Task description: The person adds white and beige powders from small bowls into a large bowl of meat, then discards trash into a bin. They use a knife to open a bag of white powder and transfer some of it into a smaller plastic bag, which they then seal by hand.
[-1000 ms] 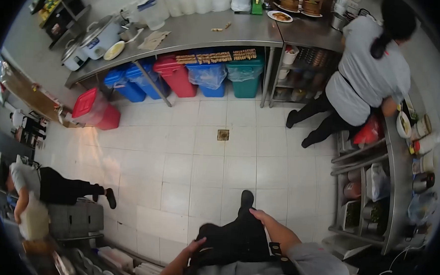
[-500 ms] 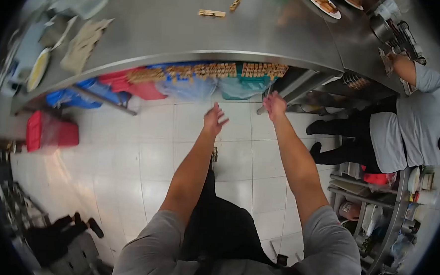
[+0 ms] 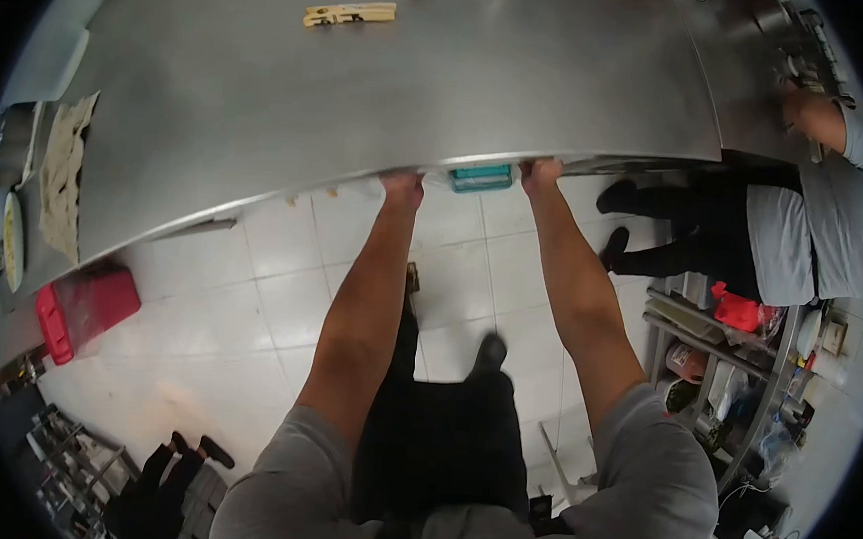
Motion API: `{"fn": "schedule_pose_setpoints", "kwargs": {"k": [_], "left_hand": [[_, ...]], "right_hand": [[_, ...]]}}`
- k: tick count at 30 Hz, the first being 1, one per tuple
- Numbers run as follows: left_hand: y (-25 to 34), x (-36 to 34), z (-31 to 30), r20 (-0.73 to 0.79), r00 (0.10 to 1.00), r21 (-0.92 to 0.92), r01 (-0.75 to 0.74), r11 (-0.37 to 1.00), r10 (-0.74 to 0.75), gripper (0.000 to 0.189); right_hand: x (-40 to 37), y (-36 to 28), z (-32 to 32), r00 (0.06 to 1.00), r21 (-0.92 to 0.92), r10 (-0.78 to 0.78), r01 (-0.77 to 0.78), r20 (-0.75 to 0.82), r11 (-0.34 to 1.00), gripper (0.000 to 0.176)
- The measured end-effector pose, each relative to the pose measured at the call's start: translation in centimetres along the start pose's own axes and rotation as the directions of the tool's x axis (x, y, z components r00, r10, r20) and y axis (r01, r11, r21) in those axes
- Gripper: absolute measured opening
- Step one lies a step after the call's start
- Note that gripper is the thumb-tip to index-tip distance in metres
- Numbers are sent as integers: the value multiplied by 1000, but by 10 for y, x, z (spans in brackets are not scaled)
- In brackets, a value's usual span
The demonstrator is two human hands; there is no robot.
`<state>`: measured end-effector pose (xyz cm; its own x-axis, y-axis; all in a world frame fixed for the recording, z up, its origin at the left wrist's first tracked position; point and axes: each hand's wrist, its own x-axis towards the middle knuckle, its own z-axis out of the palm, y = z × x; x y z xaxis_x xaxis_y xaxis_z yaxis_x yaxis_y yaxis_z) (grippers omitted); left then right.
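Observation:
My left hand (image 3: pixel 404 186) is at the front edge of the steel counter (image 3: pixel 549 76), its fingers hidden beneath the edge. To the right, my right hand (image 3: pixel 542 174) reaches under the same edge, and its fingertips are out of sight too. Between the two hands, part of a teal container (image 3: pixel 482 178) shows below the counter, with clear plastic beside it. Whether either hand grips the container cannot be seen.
Tan wooden clip-like pieces (image 3: pixel 349 13) lie on the counter. At its left end are a folded cloth (image 3: pixel 64 177) and an oval plate (image 3: pixel 12 238). A red bin (image 3: pixel 88 310) stands on the floor. Another person (image 3: pixel 780 239) works at right, near a shelf rack (image 3: pixel 715 353).
Both hands have moved forward to the counter's edge, and their fingers have gone under it. My view has shifted closer over the counter, hiding most of the coloured bins and wooden pieces below.

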<state>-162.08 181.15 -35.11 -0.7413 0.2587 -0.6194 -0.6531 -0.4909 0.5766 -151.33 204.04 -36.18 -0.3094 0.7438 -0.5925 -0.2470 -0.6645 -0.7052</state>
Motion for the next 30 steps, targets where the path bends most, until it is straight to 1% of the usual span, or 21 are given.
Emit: {"fn": "schedule_pose_setpoints", "kwargs": {"k": [2,4,5,6,9,11,12,14,15,16,17,18,19,20,21,22,24,25,26,28,30], "left_hand": [[-16,-46,-22,-94,995,-8,30,1000,-31,19],[-41,-97,-61,-35,999,-58,-3,998,1,24],[-48,-124,-70,-132,990,-48,42,998,-48,26],[-54,-152,-84,-105,993,-56,55,997,-61,37],[-61,-213,-95,-100,993,-13,-63,998,62,47],[-68,-245,-101,-41,995,158,-83,984,91,50],[-71,-267,-106,-73,992,155,-96,983,108,50],[-76,-311,-121,-311,948,-4,74,997,-71,48],[-70,-325,-116,-271,955,-169,78,983,-122,39],[-77,-338,-124,-286,951,-170,73,983,-121,39],[-87,-346,-138,-410,906,-60,91,994,-108,36],[-90,-344,-144,-515,855,48,111,993,-71,39],[-80,-348,-137,-513,856,51,99,994,-59,39],[-69,-363,-130,-626,780,325,288,901,-24,41],[-55,-373,-124,-710,702,532,480,697,59,48],[-66,-384,-116,-668,668,677,363,640,328,52],[-49,-410,-79,-553,715,741,187,645,428,50],[-43,-418,-63,-539,730,731,158,663,421,49],[-40,-420,-55,-530,740,717,129,685,415,48],[-29,-394,-61,-478,755,710,32,704,448,48],[-18,-337,-84,-489,753,668,-1,744,440,53]], "right_hand": [[-41,-3,-25,999,-86,38,-39,-6,996,26],[-85,-1,-75,997,-167,70,-73,-25,983,26],[-111,-3,-91,998,-236,45,-56,-51,970,26],[-132,-4,-110,997,-181,54,-62,-50,982,26],[-175,-20,-153,983,-227,143,-167,-116,959,34],[-194,-29,-173,980,-361,48,-117,-193,925,32],[-198,-27,-202,981,-376,74,-138,-178,916,32],[-187,-9,-283,990,-856,-74,139,118,498,38],[-191,-21,-276,989,-856,-64,144,130,496,38],[-208,-38,-266,996,-872,64,-86,-63,483,43],[-225,-51,-254,950,-841,181,-311,-256,443,48],[-233,-56,-243,952,-842,185,-303,-244,447,48],[-246,-60,-238,969,-886,118,-246,-217,392,50],[-261,-61,-247,979,-924,56,-203,-195,323,51],[-258,-45,-272,987,-963,-139,-40,-79,267,51],[-261,-45,-274,988,-963,-126,-53,-89,263,51],[-265,-52,-275,979,-943,-188,-7,-74,334,49],[-250,-52,-296,996,-842,-31,-58,-88,537,48],[-259,-69,-272,998,-759,5,-49,-60,649,44],[-262,-81,-239,984,-742,-156,171,91,648,34],[-250,-75,-197,960,-622,-210,281,187,731,29]]}}
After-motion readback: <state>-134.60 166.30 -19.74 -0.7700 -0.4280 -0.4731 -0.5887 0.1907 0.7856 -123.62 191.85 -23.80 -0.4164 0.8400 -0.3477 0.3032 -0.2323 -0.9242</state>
